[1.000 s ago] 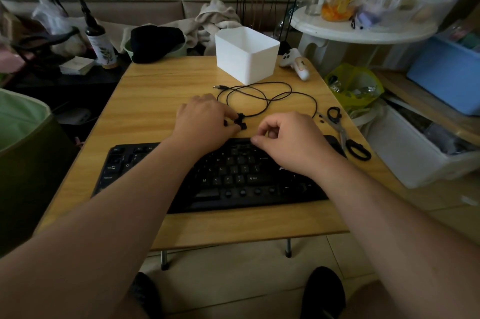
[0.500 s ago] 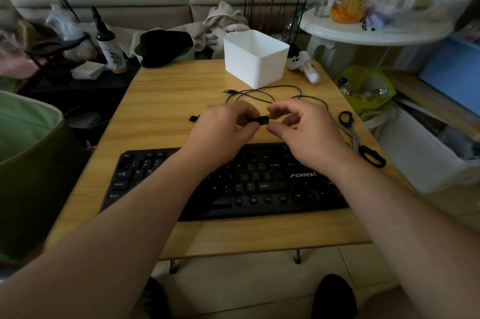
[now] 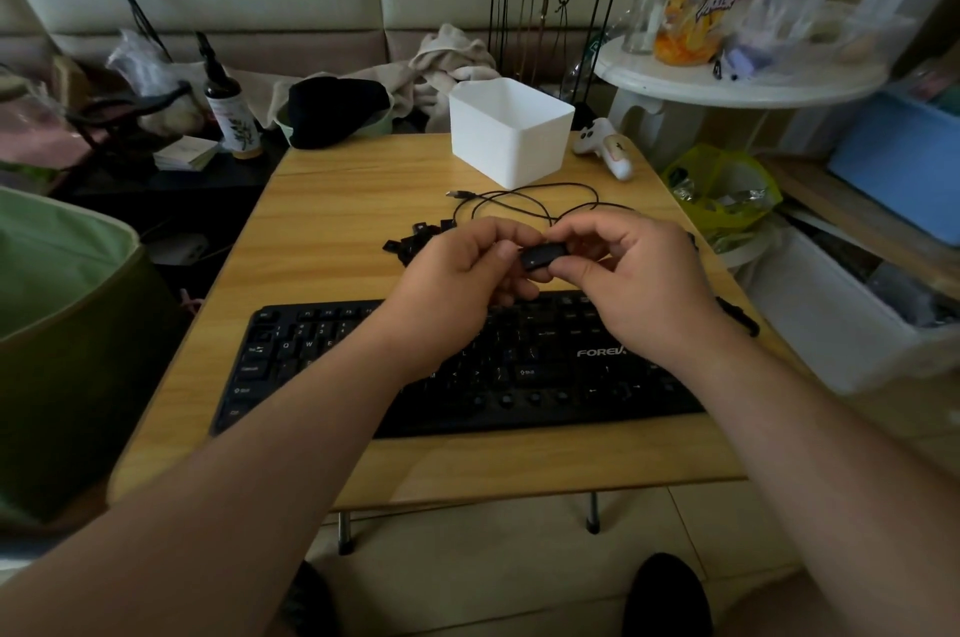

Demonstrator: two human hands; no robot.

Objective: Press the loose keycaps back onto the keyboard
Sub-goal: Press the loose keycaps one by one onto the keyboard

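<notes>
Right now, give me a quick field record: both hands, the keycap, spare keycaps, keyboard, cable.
left hand: pinches one end of the keycap
right hand: pinches the other end
keycap: long, black, held above the keyboard
spare keycaps: small pile on the table, behind the left hand
keyboard: black, flat, near table edge
cable: looped behind the hands
</notes>
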